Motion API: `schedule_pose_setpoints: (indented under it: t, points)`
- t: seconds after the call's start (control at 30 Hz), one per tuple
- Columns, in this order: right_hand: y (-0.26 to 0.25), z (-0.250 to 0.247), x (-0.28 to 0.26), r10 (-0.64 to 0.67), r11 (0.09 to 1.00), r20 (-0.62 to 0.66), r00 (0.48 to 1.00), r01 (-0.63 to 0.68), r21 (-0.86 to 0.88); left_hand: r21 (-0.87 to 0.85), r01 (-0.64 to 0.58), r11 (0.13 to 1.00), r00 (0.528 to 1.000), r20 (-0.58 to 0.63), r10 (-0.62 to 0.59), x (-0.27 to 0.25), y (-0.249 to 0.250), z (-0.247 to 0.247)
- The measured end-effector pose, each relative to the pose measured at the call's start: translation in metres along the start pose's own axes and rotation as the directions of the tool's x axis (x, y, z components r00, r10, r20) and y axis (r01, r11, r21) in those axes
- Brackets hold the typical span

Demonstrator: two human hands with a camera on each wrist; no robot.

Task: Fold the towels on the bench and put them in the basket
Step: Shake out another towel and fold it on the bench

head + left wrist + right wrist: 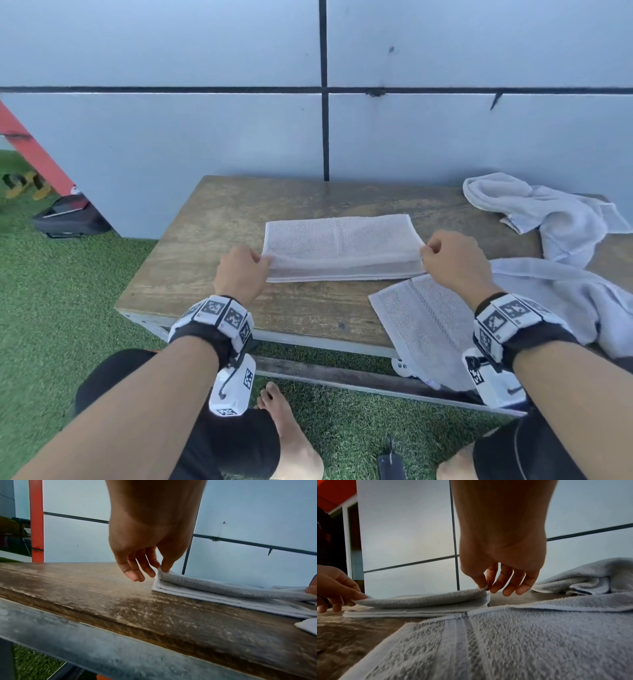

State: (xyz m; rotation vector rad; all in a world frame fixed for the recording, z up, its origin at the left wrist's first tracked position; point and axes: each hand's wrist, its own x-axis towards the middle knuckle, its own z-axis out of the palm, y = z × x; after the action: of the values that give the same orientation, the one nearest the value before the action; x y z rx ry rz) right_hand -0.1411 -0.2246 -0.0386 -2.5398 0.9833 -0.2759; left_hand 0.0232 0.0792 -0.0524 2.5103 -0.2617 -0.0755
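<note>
The wall (171,137) of pale panels fills the upper half of the head view; green turf (51,291) covers the lower left. One wooden bench (212,240) sits at centre. No basket shows in any view.

Three towels are visible in the head view: a loose towel (548,298) draped at the right edge, a crumpled towel (534,205) at upper right, and the folded towel (342,246) lying flat at the centre of the bench.

Only the wrist views show the folded towel's stacked layers (188,592), with the top layer lifted off those beneath. The left wrist view shows the left hand (241,270) pinching the top layer's left corner between thumb and forefinger, other fingers (135,572) loosely extended. The right wrist view shows the right hand (452,260) pinching the right corner likewise.

Only the head view shows two sandals (24,185) at the left edge, one dark case (68,216) beside them and one bare foot (291,435) at the bottom.
</note>
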Motion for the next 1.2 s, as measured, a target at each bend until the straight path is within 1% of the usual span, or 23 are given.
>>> schedule_pose_setpoints:
  t: [0.07,0.17,0.23,0.3,0.37,0.43,0.5,0.53,0.57,0.6,0.67,0.73,0.77,0.83,0.9,0.93,1.0,1.2]
  points:
    - [0.001,-0.007,0.001,-0.006,1.000,0.045,0.999,0.006,-0.009,-0.044,0.008,0.999,1.000,-0.017,-0.009,0.000,0.001,-0.004]
    - [0.003,-0.013,-0.001,-0.002,0.998,0.118,0.993,0.010,-0.068,-0.081,0.000,0.997,1.000,-0.019,-0.001,-0.003,-0.001,-0.007]
    - [0.004,-0.012,-0.003,0.017,0.996,0.170,0.985,-0.002,-0.090,-0.080,0.009,0.997,1.000,-0.001,-0.009,-0.004,-0.002,-0.006]
    - [0.004,-0.010,-0.004,0.047,0.995,0.211,0.976,-0.027,-0.097,-0.048,0.036,0.998,0.998,0.049,-0.033,-0.005,-0.003,-0.004]
    - [0.003,-0.010,-0.005,0.070,0.993,0.217,0.974,-0.049,-0.103,-0.011,0.075,0.997,0.992,0.100,-0.073,-0.005,0.000,-0.004]
    - [0.000,-0.009,-0.004,0.052,0.992,0.167,0.985,-0.032,-0.119,0.026,0.079,0.997,0.992,0.100,-0.081,-0.004,0.007,-0.003]
    - [-0.006,-0.002,0.000,-0.045,0.991,0.054,0.998,0.052,-0.127,0.090,0.003,0.996,1.000,0.016,-0.004,-0.002,0.017,0.002]
    - [-0.010,0.003,0.003,-0.108,0.987,0.006,0.994,0.108,-0.116,0.123,-0.060,0.991,0.998,-0.013,0.062,0.000,0.023,0.007]
    - [-0.016,0.010,0.006,-0.169,0.980,-0.010,0.986,0.167,-0.106,0.142,-0.132,0.981,0.991,-0.020,0.136,0.002,0.029,0.014]
    - [-0.023,0.017,0.010,-0.226,0.969,0.003,0.974,0.225,-0.103,0.142,-0.211,0.967,0.976,-0.018,0.216,0.005,0.036,0.023]
    - [-0.041,0.032,0.015,-0.324,0.939,0.063,0.944,0.329,-0.099,0.134,-0.360,0.923,0.932,0.010,0.362,0.013,0.050,0.042]
    - [-0.060,0.047,0.022,-0.394,0.914,0.125,0.911,0.402,-0.053,0.136,-0.455,0.880,0.891,0.063,0.450,0.022,0.064,0.063]
    - [-0.069,0.055,0.026,-0.421,0.902,0.167,0.892,0.431,-0.025,0.149,-0.480,0.864,0.877,0.098,0.470,0.026,0.071,0.072]
    - [-0.081,0.072,0.033,-0.439,0.891,0.273,0.856,0.453,0.012,0.166,-0.483,0.860,0.872,0.181,0.455,0.030,0.078,0.087]
    - [-0.082,0.087,0.037,-0.404,0.900,0.384,0.830,0.436,0.003,0.205,-0.470,0.858,0.870,0.274,0.411,0.032,0.076,0.100]
    - [-0.080,0.093,0.038,-0.384,0.901,0.420,0.822,0.434,-0.027,0.246,-0.476,0.844,0.866,0.300,0.401,0.031,0.072,0.104]
    - [-0.074,0.098,0.038,-0.366,0.894,0.436,0.822,0.441,-0.082,0.299,-0.503,0.811,0.855,0.307,0.417,0.032,0.066,0.109]
    - [-0.073,0.093,0.037,-0.321,0.907,0.438,0.840,0.405,-0.113,0.268,-0.488,0.831,0.860,0.309,0.406,0.034,0.060,0.108]
